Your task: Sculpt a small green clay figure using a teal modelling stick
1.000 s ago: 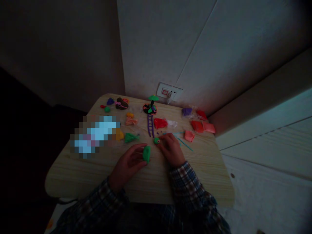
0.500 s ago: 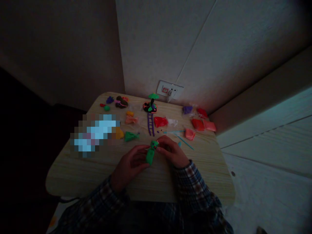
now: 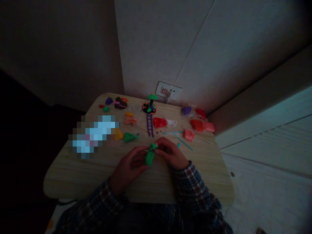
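Note:
A small green clay figure (image 3: 149, 158) with a rounded head and dark and red face marks is held between my hands above the table's near half. My left hand (image 3: 129, 166) closes on its body from the left, thumb low and fingers behind. From the right, the thumb and index finger of my right hand (image 3: 172, 154) pinch at the side of the head; whether a tiny piece is between them I cannot make out. Beyond the hands lies a purple clay ladder (image 3: 149, 125), leading up to a dark clay piece (image 3: 149, 108) with a green umbrella-like top (image 3: 152, 97).
On the wooden table (image 3: 80, 178) lie a green clay packet (image 3: 130, 137), a red packet (image 3: 160, 122), a pink packet (image 3: 188, 134) and blue tools (image 3: 184, 143). More packets (image 3: 197, 124) sit at the right back. A blurred-out object (image 3: 95, 135) lies left. A wall socket (image 3: 168, 90) is behind.
The view has shifted slightly. Both hands keep nearly the same hold on the green clay figure, whose head has turned or tilted a little.

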The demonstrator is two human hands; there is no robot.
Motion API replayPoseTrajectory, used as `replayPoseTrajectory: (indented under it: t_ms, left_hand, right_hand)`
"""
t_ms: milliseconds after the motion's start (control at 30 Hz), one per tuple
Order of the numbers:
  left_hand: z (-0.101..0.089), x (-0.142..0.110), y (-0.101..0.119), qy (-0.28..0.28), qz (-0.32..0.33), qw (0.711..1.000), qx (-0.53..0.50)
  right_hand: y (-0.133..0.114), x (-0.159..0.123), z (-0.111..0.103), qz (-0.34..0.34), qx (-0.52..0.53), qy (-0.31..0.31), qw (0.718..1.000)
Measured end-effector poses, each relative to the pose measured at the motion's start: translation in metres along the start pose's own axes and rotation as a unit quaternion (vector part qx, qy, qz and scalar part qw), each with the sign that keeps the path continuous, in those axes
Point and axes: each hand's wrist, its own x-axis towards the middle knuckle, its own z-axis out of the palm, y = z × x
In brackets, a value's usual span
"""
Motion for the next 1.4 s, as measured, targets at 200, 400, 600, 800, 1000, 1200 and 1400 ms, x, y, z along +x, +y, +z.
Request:
replayPoseTrajectory:
  t_ms: [200,400,600,800,1000,1200,1400]
  left_hand:
    - [-0.0006,-0.0005,0.0003,0.006,-0.009,1.000,-0.002]
    - [-0.0015,-0.0009,-0.0030,0.010,-0.007,1.000,-0.020]
    - [-0.0026,-0.0013,-0.0050,0.013,-0.007,0.999,-0.029]
    - [-0.0028,-0.0017,-0.0048,0.028,-0.013,0.999,-0.033]
    - [-0.0021,-0.0013,-0.0013,0.023,-0.012,0.999,-0.037]
    - [-0.0035,-0.0026,-0.0037,0.007,-0.007,1.000,-0.029]
    - [-0.0015,-0.0015,-0.0015,0.008,-0.012,0.999,-0.037]
  right_hand:
    - [-0.0017,0.0000,0.0013,0.018,0.016,-0.003,1.000]
    - [-0.0028,0.0014,0.0029,0.019,0.028,0.008,0.999]
    - [-0.0020,0.0004,0.0033,0.009,0.029,0.018,0.999]
    - [-0.0015,0.0006,0.0028,0.017,0.033,0.022,0.999]
    - [-0.0035,0.0003,0.0011,0.028,0.061,0.045,0.997]
    - [-0.0030,-0.0004,0.0026,0.043,0.081,0.016,0.996]
    - [-0.0021,0.0003,0.0022,0.043,0.084,0.000,0.996]
